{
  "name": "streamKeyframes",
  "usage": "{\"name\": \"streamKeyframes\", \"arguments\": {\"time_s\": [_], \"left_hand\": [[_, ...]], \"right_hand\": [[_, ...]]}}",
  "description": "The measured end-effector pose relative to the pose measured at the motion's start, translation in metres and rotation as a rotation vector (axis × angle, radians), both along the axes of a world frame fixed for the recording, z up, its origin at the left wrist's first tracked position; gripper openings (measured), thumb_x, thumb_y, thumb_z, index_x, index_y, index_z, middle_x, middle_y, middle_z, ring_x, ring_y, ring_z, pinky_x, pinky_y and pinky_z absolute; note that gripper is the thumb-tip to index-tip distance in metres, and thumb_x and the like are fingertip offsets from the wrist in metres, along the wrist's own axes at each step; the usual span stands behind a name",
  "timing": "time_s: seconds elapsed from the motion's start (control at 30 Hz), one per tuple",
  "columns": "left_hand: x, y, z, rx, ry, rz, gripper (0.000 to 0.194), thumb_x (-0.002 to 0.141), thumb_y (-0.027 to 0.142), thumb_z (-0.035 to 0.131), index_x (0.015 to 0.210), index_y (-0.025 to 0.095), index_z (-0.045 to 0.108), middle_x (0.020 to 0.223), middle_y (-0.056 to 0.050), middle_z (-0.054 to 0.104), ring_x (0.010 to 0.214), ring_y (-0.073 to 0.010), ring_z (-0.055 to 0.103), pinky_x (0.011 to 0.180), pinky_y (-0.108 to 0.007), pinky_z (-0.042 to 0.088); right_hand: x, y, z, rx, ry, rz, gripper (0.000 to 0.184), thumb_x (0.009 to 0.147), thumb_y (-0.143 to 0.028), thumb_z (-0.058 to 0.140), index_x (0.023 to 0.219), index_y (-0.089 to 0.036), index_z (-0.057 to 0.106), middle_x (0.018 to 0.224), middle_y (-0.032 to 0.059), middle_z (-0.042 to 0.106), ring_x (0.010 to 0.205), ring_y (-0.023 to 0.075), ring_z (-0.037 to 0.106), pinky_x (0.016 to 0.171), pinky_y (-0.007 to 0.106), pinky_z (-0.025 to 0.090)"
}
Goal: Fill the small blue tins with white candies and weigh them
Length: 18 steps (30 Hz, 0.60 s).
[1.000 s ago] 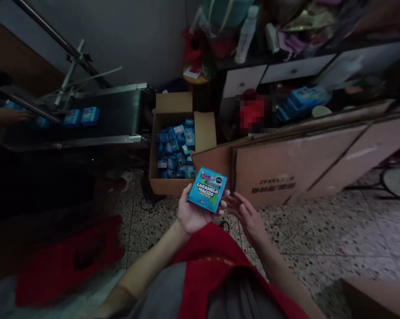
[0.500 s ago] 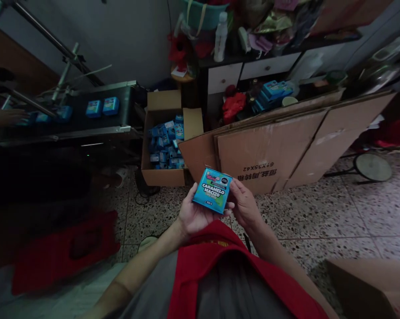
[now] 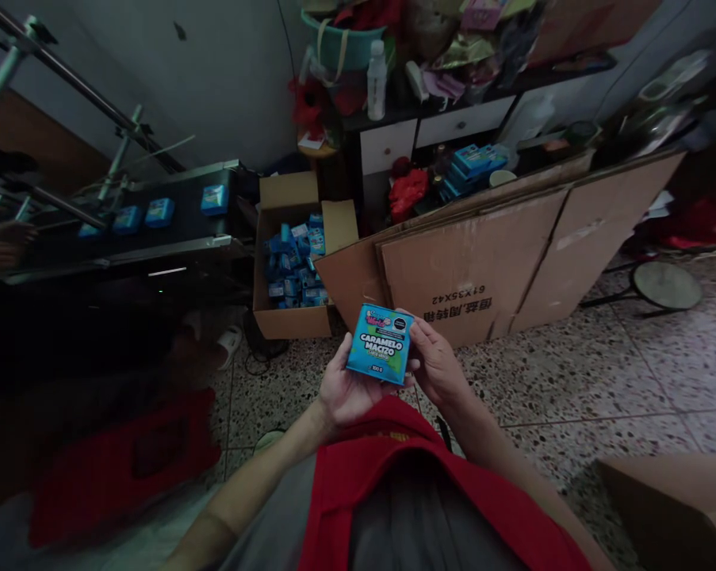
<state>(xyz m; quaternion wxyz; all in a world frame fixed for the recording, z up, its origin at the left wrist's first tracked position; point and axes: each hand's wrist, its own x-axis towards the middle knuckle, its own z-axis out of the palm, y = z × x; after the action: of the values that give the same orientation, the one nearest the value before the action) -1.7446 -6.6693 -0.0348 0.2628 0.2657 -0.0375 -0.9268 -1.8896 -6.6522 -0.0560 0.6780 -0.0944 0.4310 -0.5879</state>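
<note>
A blue square candy box point(image 3: 380, 345) printed "CARAMELO MACIZO" and "100 g" faces up in front of my red apron. Its left edge and underside rest in my left hand point(image 3: 346, 387), whose thumb lies along the side. My right hand point(image 3: 436, 357) grips the right edge, fingers curled round the upper corner. Beyond the candy box, an open carton point(image 3: 292, 323) holds many similar blue boxes. More blue boxes point(image 3: 159, 212) sit spaced along a dark conveyor belt point(image 3: 182, 193) at the left.
Flattened cardboard point(image 3: 458, 266) leans ahead of me, in front of a cabinet point(image 3: 388, 148) with a bottle point(image 3: 377, 81) on top. A co-worker's hand point(image 3: 4, 246) is by the conveyor. A red stool point(image 3: 96, 484) stands left; a cardboard box point(image 3: 672, 507) lies low right.
Boxes on the conveyor have shifted, with one now alone near its end. The candy box in my hands has turned slightly. My view has swung a little to the right.
</note>
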Motion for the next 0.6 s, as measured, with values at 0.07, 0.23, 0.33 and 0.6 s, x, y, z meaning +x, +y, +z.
{"name": "streamKeyframes", "arguments": {"time_s": [0.07,0.23,0.33,0.6], "left_hand": [[0.000,0.000,-0.001,-0.009,-0.005,-0.006,0.074,0.092,0.061,0.019,0.132,0.006,0.049,0.121,-0.021,0.062,0.120,-0.0345,0.053,0.105,-0.053,0.030],[-0.001,0.000,-0.004,-0.020,0.003,-0.007,0.074,0.092,0.059,0.022,0.141,0.006,0.039,0.127,-0.021,0.058,0.120,-0.0349,0.053,0.103,-0.051,0.032],[-0.002,0.000,-0.005,-0.016,0.006,-0.013,0.072,0.093,0.058,0.022,0.141,0.007,0.038,0.127,-0.021,0.058,0.117,-0.0344,0.055,0.101,-0.050,0.034],[0.013,-0.009,-0.047,0.037,-0.142,-0.014,0.064,0.086,0.058,0.042,0.122,0.007,0.055,0.107,-0.019,0.067,0.093,-0.0296,0.065,0.083,-0.041,0.045]], "right_hand": [[0.000,0.000,-0.001,0.000,-0.003,-0.005,0.051,0.066,-0.046,0.077,0.109,-0.022,0.062,0.059,-0.0085,0.050,0.039,0.0022,0.030,0.032,0.016,0.024],[-0.001,0.001,-0.004,0.012,0.028,-0.020,0.049,0.065,-0.047,0.076,0.105,-0.021,0.064,0.061,-0.0070,0.052,0.041,0.0022,0.030,0.034,0.015,0.024],[-0.002,0.002,-0.004,0.015,0.039,-0.032,0.048,0.066,-0.047,0.075,0.105,-0.020,0.064,0.062,-0.0069,0.053,0.041,0.0023,0.029,0.034,0.016,0.024],[-0.002,0.000,-0.070,0.006,0.302,0.043,0.064,0.069,-0.057,0.067,0.123,-0.025,0.056,0.095,0.0034,0.067,0.073,0.0156,0.063,0.065,0.029,0.053]]}}
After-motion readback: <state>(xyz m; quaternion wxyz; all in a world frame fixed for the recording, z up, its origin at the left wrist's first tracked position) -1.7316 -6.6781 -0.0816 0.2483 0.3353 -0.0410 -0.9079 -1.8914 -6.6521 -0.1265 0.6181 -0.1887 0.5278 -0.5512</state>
